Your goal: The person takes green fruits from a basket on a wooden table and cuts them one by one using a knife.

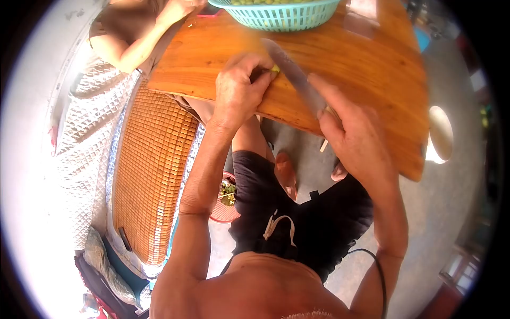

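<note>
My right hand [350, 119] is closed round the handle of a knife [294, 72], its index finger stretched along the blade. The blade slants up and left over the wooden table [372, 69]. My left hand [241, 87] rests at the table's near edge, thumb and fingers pinched on a small yellow-green fruit [275, 68]. Only a bit of the fruit shows past the fingertips, close beside the blade. I cannot tell whether the blade touches it.
A turquoise plastic basket [281, 17] of small green fruits stands at the table's far side. Another person's arm [141, 50] is at the upper left. A bamboo-mat seat [149, 175] lies left. Below the table sits a pink basket [226, 211] with green scraps.
</note>
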